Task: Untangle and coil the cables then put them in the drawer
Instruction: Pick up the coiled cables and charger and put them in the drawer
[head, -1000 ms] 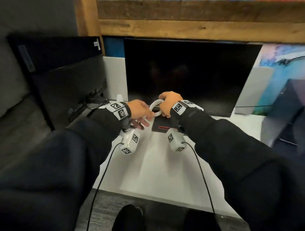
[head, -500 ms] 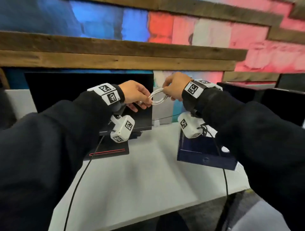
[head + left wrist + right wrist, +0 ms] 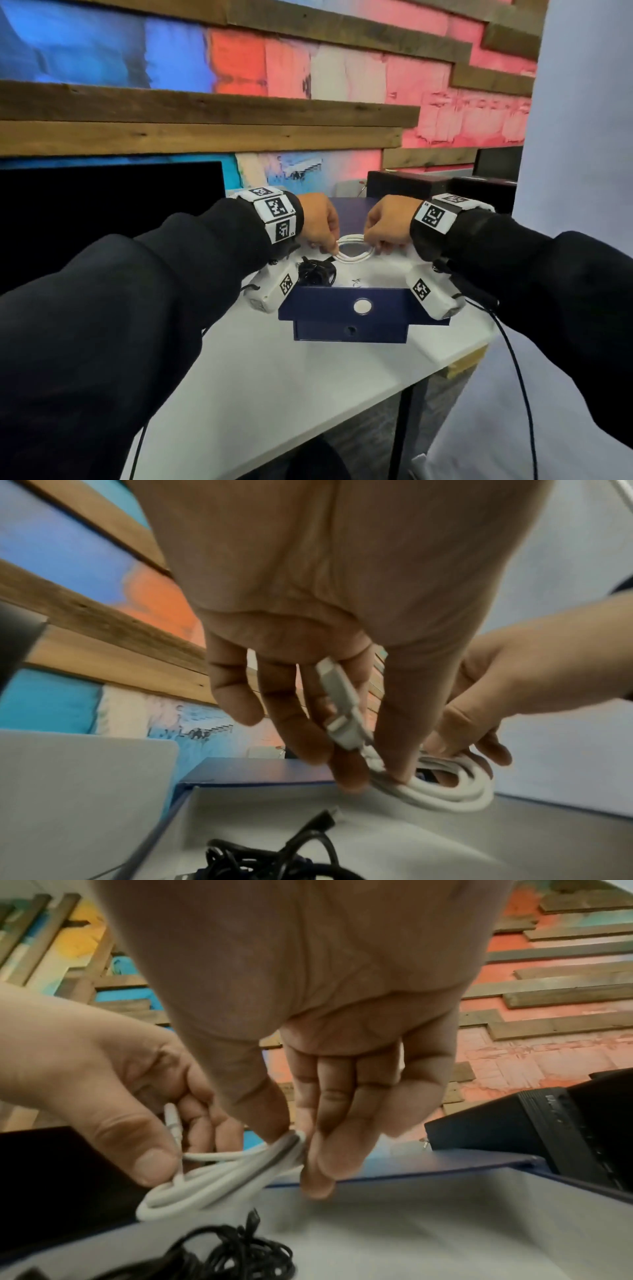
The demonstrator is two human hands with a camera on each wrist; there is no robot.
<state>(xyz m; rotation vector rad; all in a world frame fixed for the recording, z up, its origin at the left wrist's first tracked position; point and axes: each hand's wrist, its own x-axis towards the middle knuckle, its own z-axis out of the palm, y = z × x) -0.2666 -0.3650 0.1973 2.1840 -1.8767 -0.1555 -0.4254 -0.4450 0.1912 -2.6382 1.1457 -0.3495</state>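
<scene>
- White tabletop carries an open blue drawer.
- Left hand and right hand each pinch the coiled white cable over it.
- Black cable lies inside at 8 o'clock, seemingly bundled.

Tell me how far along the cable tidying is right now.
Done: a black cable bundle already lies in the open drawer. In hand: the left hand and right hand both pinch the coiled white cable above the drawer floor. Left: set it down and let go. Whether the black bundle is neatly coiled is unclear.
</scene>
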